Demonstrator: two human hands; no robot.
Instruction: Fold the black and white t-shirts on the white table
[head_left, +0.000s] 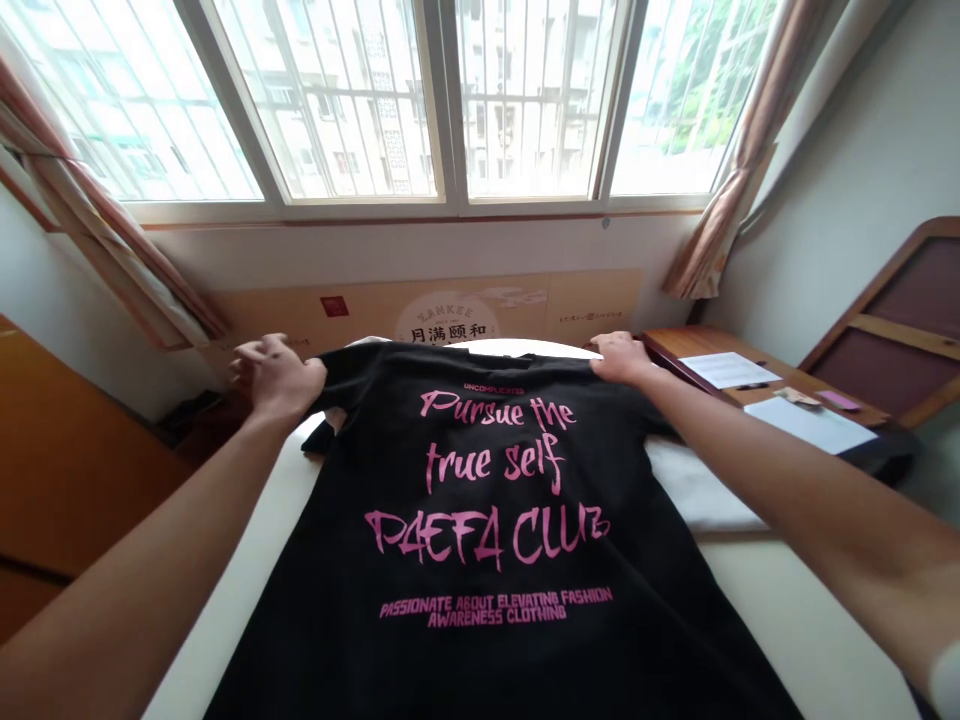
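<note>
1. A black T-shirt (pixel 480 560) is laid flat on a white table top (pixel 802 620), directly ahead of the wearer. Its collar is set away from the wearer and its lower part runs out of view at the near edge. Pink lettering is printed across it, reading "Pursue the true self".
2. The left hand (pixel 277 380) is placed on the shirt's left shoulder and sleeve at the far edge. Its fingers (pixel 255 352) are spread and slightly curled; no pinch is observed.
3. The right hand (pixel 619 358) is placed on the opposite shoulder edge. Its fingers are held close together, but whether cloth is pinched cannot be determined.
4. A white cloth (pixel 697 490) is seen beneath the shirt's right side.
5. A wooden desk (pixel 690 345) is located to the right, with two sheets of paper (pixel 810 425) and a pen (pixel 752 385) lying on it.
6. A printed tan poster (pixel 450 315) is mounted below the window.
7. A barred window (pixel 532 100) is recorded furthest away, flanked by curtains (pixel 720 220).
</note>
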